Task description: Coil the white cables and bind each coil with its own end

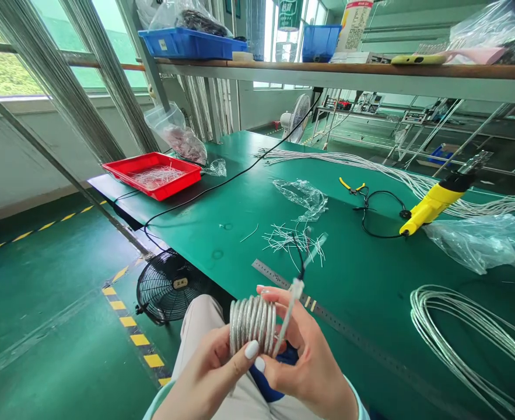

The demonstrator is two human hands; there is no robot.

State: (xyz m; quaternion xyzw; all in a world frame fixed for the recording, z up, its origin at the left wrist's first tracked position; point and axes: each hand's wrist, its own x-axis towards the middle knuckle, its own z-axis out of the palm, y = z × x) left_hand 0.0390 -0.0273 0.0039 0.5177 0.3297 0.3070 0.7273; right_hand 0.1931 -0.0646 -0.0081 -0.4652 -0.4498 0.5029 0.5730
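1. Both hands are working at one small coil of silver cable (252,325), held up in the air just off the table's near edge, above the person's lap. The step in hand looks like fitting a white sleeve (290,315) against the coil, with a thin black wire (300,258) rising from its tip. Whether it is fastened cannot be told from this view, so the next move calls for a steady pinch on it.
2. The left hand (207,370) is closed, its fingers curled around the coil. The right hand (303,350) is closed too, gripping the white sleeve between thumb and fingers, right beside the coil.
3. Counted, there are two hands, one small coil in them, and one larger loose coil of silver cable (454,344) on the green table (222,233), to the right.
4. Also on the table are one steel ruler (279,279), just beyond the hands, one pair of yellow-handled pliers (352,186), one yellow heat gun (436,201), one red tray (151,174) of white wire pieces, and one scattered heap of wire snippets (294,242).
5. Two blue crates (191,44) stand on the shelf (414,73) above, and one black fan (170,286) sits on the floor.
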